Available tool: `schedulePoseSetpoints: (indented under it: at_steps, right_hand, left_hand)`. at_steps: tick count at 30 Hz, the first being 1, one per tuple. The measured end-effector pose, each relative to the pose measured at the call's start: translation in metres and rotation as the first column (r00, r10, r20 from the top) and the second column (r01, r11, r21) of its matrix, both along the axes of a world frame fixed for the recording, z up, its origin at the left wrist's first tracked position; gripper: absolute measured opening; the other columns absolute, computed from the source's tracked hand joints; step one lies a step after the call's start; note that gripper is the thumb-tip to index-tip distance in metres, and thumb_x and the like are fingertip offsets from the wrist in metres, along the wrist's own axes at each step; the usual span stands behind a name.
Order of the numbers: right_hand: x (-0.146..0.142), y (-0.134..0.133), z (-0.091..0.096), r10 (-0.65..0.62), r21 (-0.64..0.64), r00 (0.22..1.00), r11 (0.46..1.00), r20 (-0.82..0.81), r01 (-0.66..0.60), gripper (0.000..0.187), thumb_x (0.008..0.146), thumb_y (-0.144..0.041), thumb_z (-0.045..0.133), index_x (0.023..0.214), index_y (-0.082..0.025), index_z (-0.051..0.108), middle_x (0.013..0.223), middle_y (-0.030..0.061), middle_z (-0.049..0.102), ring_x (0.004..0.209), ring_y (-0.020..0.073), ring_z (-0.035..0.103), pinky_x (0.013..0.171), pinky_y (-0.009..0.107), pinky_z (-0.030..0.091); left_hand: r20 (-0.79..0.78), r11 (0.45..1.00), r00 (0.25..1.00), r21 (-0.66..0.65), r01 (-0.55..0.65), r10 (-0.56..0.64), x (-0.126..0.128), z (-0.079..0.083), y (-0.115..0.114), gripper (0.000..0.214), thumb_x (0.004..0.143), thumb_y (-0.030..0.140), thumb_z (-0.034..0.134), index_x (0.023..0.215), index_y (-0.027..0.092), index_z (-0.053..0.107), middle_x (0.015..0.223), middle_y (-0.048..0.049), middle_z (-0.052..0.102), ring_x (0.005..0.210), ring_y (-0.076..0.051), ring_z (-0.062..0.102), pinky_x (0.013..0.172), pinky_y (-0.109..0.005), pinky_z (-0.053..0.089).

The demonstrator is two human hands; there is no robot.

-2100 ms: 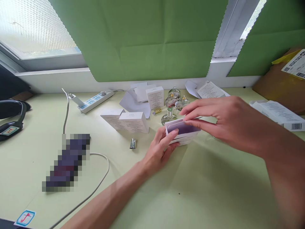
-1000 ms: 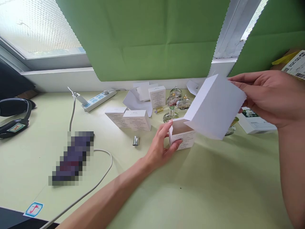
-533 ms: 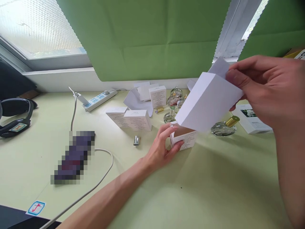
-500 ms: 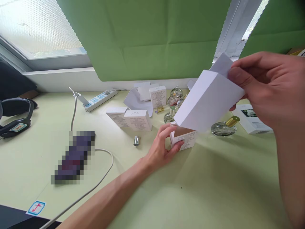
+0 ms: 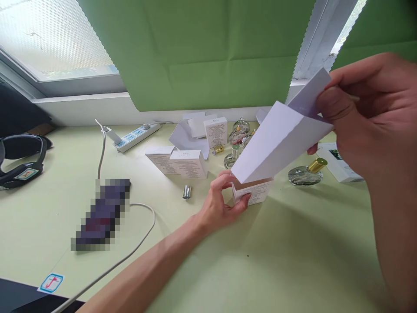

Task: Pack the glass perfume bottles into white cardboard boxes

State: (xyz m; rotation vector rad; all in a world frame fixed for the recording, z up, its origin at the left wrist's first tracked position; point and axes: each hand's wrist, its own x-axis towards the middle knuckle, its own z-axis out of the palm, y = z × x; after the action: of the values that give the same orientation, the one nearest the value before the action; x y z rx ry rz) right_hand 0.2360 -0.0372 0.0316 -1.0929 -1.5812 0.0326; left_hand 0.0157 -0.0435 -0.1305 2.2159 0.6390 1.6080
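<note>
My left hand (image 5: 221, 202) grips a small printed white box (image 5: 257, 193) at its left side, the thumb along the front. The box stands on the table with its top open. Above it, my right hand (image 5: 374, 100) pinches a folded white cardboard insert (image 5: 280, 143) by its upper end. The insert is tilted, its lower corner at the box's opening; I cannot tell how far it reaches inside. To the right lies a glass perfume bottle (image 5: 305, 175) with a gold cap. Behind it is another white box (image 5: 342, 163), partly hidden by my right hand.
Several printed cartons (image 5: 189, 164) stand at the back with folded white card (image 5: 185, 134). More perfume bottles (image 5: 239, 132) are behind my left hand. A silver cap (image 5: 186, 192), a phone (image 5: 102, 215) on a white cable (image 5: 143, 243), a power strip (image 5: 137, 138) and headphones (image 5: 24, 158) are on the left.
The insert has turned and its lower end has shifted slightly left over the box. My right hand has moved a little with it. My left hand stays on the box.
</note>
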Motion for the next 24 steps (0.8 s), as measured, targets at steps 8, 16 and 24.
schedulePoseSetpoints:
  at_steps: [8, 16, 24]
  right_hand:
    - [-0.002, -0.003, 0.004, 0.022, -0.061, 0.991, 0.998, 0.133, -0.014, 0.006, 0.093, -0.027, 0.065, 0.093, -0.022, 0.068, 0.075, -0.0060, 0.067, 0.055, 0.0060, 0.063, 0.047, 0.022, 0.052]
    - [-0.001, 0.009, -0.009, 0.209, -0.097, 0.975, 0.972, -0.077, -0.216, 0.003, 0.092, -0.024, 0.066, 0.094, -0.024, 0.070, 0.078, -0.0064, 0.066, 0.053, 0.0061, 0.062, 0.041, 0.019, 0.048]
    - [0.012, 0.034, -0.028, 0.289, -0.333, 0.795, 0.792, -0.534, -0.511, 0.011, 0.090, -0.032, 0.069, 0.092, -0.022, 0.073, 0.073, -0.0005, 0.068, 0.052, 0.0101, 0.059, 0.034, 0.019, 0.046]
  left_hand:
    - [-0.028, 1.000, 1.000, -0.024, -0.015, 0.014, -0.002, -0.002, -0.001, 0.070, 0.080, 0.013, 0.073, 0.134, 0.021, 0.031, 0.126, -0.0134, 0.055, 0.112, -0.023, 0.062, 0.080, -0.035, 0.060]
    - [-0.068, 0.996, 0.998, -0.093, 0.008, -0.014, -0.003, 0.000, -0.002, 0.072, 0.082, 0.015, 0.070, 0.141, 0.025, 0.030, 0.127, -0.0118, 0.058, 0.111, -0.021, 0.062, 0.082, -0.035, 0.060]
    - [-0.053, 0.984, 0.999, -0.176, 0.003, -0.013, -0.004, 0.007, -0.004, 0.059, 0.083, 0.019, 0.068, 0.135, 0.025, 0.039, 0.131, -0.0136, 0.051, 0.117, -0.024, 0.055, 0.084, -0.036, 0.059]
